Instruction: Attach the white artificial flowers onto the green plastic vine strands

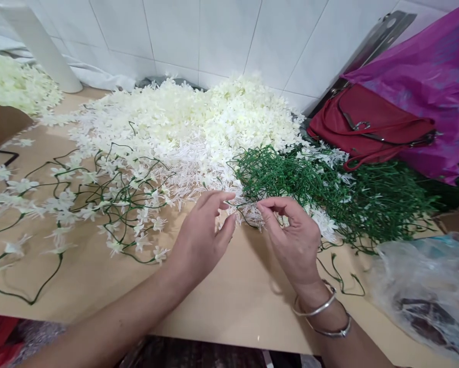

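Over the middle of the table, my right hand (293, 237) pinches a thin green plastic stem (245, 204) between thumb and forefinger. The stem reaches across toward my left hand (204, 237), whose thumb and forefinger are apart around its far end; I see no grip there. Just behind both hands lies a large heap of white artificial flower heads (183, 112). A tangle of green stems (287, 174) rests beyond my right hand. To the left of my left hand spread green stems fitted with white blossoms (133, 204).
A red handbag (371, 120) and a purple plastic bag (425, 76) stand at the back right. Front right lies a clear plastic bag (425, 291). Another flower pile (18, 84) and a white post (41, 51) are at the far left. A tiled wall (229, 36) closes the back.
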Demonstrator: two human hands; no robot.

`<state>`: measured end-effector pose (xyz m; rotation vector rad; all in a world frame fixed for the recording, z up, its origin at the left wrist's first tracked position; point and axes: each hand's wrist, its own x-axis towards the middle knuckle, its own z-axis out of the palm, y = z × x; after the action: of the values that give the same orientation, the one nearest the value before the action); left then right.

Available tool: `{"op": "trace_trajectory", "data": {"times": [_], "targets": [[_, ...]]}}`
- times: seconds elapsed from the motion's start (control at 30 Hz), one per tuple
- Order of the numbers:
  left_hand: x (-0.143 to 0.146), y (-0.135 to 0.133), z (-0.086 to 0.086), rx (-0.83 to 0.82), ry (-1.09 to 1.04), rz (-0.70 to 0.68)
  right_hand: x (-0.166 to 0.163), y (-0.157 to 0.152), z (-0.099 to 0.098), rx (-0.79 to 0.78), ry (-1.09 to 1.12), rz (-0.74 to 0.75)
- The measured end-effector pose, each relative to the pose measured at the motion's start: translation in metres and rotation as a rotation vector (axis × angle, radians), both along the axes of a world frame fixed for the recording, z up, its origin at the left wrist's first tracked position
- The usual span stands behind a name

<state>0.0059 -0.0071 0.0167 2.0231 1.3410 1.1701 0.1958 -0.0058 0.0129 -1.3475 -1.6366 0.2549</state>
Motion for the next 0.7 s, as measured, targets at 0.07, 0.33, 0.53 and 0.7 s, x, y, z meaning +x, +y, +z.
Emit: {"op": "trace_trajectory", "data": {"times": [0.07,0.33,0.53,0.7], "targets": [[0.004,0.020,0.007,0.033,0.075,0.002,-0.003,-0.002,-0.001,0.048,0.025,0.044],[0.018,0.083,0.004,0.129,0.376,0.014,-0.006,0.002,-0.004,0.112,0.043,0.163],[0.006,0.062,0.008,-0.026,-0.001,0.153,-0.007,-0.003,-0.005,0.104,0.162,0.186],[0.002,0.025,0.005,-0.369,-0.297,0.047,-0.013,-0.011,-0.001,0.170,0.245,0.232]]}}
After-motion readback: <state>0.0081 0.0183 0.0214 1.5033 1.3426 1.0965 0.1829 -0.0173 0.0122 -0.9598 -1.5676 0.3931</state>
